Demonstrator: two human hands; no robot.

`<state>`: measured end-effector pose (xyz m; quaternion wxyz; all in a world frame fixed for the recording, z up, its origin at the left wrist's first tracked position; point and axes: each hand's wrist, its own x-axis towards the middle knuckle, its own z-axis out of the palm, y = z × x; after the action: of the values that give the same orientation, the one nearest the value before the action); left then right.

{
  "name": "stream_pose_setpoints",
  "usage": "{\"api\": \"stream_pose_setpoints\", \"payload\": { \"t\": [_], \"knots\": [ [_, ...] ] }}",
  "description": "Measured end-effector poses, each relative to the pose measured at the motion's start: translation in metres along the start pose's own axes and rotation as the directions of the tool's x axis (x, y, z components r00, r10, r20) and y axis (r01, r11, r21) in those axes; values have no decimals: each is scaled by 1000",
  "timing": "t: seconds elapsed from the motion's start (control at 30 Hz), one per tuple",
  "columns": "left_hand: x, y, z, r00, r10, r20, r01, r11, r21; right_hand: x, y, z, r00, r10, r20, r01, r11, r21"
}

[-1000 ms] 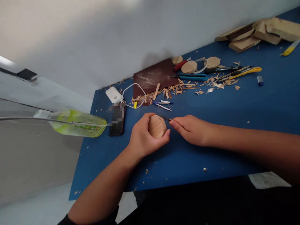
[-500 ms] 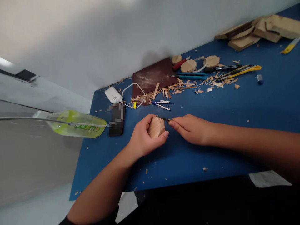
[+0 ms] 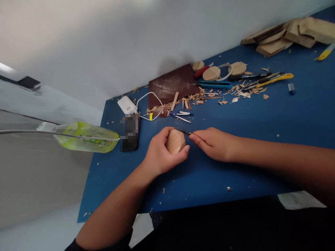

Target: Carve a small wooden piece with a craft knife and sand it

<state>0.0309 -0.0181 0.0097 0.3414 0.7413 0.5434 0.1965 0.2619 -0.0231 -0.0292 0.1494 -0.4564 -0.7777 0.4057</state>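
Mid-frame, our left hand [image 3: 160, 153] wraps its fingers around a round wooden disc [image 3: 175, 142], likely to brace it, while our right hand [image 3: 216, 144] pinches a thin dark-bladed tool [image 3: 187, 133] near its blade, apparently for control. Most wood shavings [image 3: 190, 101] lie higher in the frame on the table [image 3: 251, 181].

Grn btl [image 3: 86, 141] nr dk phone [image 3: 132, 141]; wht cable [image 3: 150, 92] (yel tag [image 3: 151, 116]) nearby.
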Motion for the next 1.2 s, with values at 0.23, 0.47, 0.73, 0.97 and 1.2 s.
{"api": "stream_pose_setpoints", "payload": {
  "t": [0.23,0.47,0.73,0.97,1.2],
  "knots": [
    [3,-2,-2,994,-6,112,11,999,-42,0,-1,-1,1000,0,0,0,1000,13],
    [0,-5,1,997,55,-49,-50,994,96,1,1,1,1000,6,16,-6,1000,31],
    [-2,-11,5,980,139,-140,-103,966,238,0,0,0,1000,6,8,-7,996,86],
    [-2,-11,6,966,180,-187,-111,938,329,2,5,7,999,-11,-37,19,976,216],
    [-3,-10,7,956,205,-211,-114,920,375,3,5,9,999,-11,-39,23,954,299]
  ]
}}
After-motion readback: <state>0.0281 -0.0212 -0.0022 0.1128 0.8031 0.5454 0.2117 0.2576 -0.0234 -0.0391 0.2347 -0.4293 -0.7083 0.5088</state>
